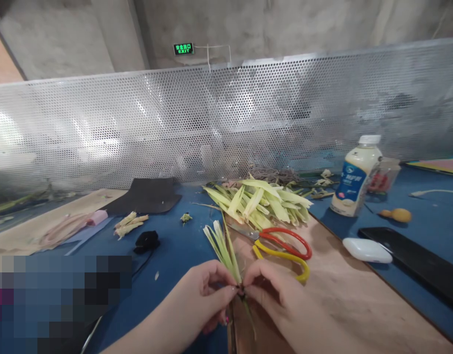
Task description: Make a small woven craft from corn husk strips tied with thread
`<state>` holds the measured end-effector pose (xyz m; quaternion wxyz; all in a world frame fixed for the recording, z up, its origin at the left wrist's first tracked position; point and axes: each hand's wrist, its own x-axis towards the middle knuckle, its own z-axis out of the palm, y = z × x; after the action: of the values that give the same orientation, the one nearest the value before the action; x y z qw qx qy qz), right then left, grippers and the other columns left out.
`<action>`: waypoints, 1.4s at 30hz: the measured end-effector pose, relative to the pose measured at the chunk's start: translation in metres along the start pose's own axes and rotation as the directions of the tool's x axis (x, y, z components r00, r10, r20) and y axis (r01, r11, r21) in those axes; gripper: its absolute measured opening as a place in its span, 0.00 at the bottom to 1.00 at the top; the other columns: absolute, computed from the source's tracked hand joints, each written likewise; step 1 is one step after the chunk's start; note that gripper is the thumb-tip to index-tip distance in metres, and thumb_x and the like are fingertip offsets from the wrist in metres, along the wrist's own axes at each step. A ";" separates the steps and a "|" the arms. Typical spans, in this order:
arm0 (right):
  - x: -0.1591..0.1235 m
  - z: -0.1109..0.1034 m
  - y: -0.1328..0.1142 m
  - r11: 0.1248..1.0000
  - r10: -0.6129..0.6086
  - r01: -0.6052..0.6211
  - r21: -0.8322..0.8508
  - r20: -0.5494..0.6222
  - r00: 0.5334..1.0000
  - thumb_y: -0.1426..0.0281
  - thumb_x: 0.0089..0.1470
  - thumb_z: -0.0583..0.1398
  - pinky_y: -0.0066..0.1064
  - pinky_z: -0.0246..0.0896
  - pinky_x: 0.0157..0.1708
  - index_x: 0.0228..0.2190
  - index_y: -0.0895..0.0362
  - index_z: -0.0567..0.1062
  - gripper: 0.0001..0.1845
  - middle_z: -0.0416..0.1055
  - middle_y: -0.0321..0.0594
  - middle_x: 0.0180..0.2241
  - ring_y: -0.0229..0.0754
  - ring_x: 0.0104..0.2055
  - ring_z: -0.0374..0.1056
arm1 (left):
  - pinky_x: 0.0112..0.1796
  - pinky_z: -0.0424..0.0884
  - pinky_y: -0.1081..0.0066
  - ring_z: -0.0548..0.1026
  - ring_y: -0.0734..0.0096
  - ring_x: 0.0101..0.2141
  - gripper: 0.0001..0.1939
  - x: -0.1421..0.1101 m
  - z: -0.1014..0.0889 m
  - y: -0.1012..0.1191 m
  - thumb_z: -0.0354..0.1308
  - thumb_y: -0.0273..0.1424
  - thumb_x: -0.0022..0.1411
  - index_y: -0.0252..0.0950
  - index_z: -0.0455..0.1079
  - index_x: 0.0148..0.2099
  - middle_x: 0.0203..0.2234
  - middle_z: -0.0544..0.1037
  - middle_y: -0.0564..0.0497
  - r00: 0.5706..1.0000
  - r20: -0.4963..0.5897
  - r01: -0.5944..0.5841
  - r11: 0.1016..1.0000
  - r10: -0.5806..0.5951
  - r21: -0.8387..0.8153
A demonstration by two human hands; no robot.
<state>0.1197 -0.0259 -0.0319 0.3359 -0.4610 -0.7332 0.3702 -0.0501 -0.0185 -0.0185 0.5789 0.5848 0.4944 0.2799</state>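
Grip: left hand [202,297] and right hand [281,297] meet, thumb and forefinger of each pinching the dark lower end of a bundle of pale strips [224,250]; fingertips hide the exact contact.
Perforated screen [167,128]: spans the background, cut off at both sides; shapes behind it too blurred to identify.
Blue table [184,243]: runs under everything; lower left corner masked by coarse blocks, contents unreadable.
Brown board [344,295]: on the table, cut off at the bottom edge, partly covered by the right hand and forearm.
Leaf pile [266,201]: pale green, overlapping, at the board's far end; individual count not discernible.
Phone [418,265]: black, right of the board, cut off by the right edge.
Bottle [353,179]: upright, blue label, small print illegible; partly hides a clear container [384,174] with red contents.
Scissors [256,236]: red and yellow handles, between leaf pile and right hand; blade tips hard to make out.
Bundle position: over the board's left edge, pale ends pointing away.
White case [367,250]: overlaps the phone.
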 end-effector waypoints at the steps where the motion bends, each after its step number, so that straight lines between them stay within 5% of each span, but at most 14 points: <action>1: 0.000 0.000 -0.001 1.000 0.007 -0.007 0.003 -0.004 1.000 0.74 0.53 0.52 0.25 0.58 0.33 0.28 0.55 0.66 0.05 0.68 0.31 0.26 0.34 0.31 0.64 | 0.12 0.49 0.81 0.54 0.86 0.08 0.07 0.000 0.000 0.000 0.53 0.32 0.51 0.35 0.58 0.31 0.09 0.63 0.63 1.000 -0.006 -0.005 1.000 0.005 -0.002; 11: 0.000 0.000 0.003 0.980 -0.172 0.172 -0.101 0.014 0.985 0.74 0.55 0.50 0.29 0.59 0.40 0.33 0.54 0.70 0.10 0.68 0.36 0.34 0.36 0.38 0.65 | 0.12 0.50 0.81 0.55 0.87 0.09 0.06 0.000 -0.001 0.001 0.53 0.30 0.52 0.35 0.58 0.30 0.13 0.65 0.62 0.999 -0.009 -0.032 0.999 0.032 -0.019; 18: 0.002 0.000 0.004 0.991 -0.109 0.109 -0.075 0.004 0.994 0.72 0.54 0.52 0.30 0.59 0.37 0.29 0.55 0.69 0.07 0.68 0.34 0.30 0.36 0.34 0.64 | 0.14 0.50 0.82 0.56 0.89 0.13 0.08 -0.001 -0.001 0.003 0.55 0.31 0.50 0.34 0.59 0.31 0.26 0.72 0.54 1.000 0.002 0.002 0.999 -0.002 -0.052; 42: 0.004 -0.002 -0.003 0.998 -0.021 0.022 -0.056 0.009 1.000 0.68 0.49 0.58 0.26 0.55 0.26 0.22 0.57 0.67 0.08 0.64 0.32 0.22 0.34 0.26 0.60 | 0.16 0.50 0.81 0.54 0.86 0.14 0.11 -0.005 -0.004 0.016 0.58 0.36 0.49 0.34 0.64 0.30 0.17 0.63 0.60 0.997 0.020 0.070 0.997 -0.070 0.012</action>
<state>0.1183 -0.0224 -0.0272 0.3236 -0.4608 -0.7496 0.3480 -0.0517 -0.0191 -0.0012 0.5898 0.5734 0.5104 0.2508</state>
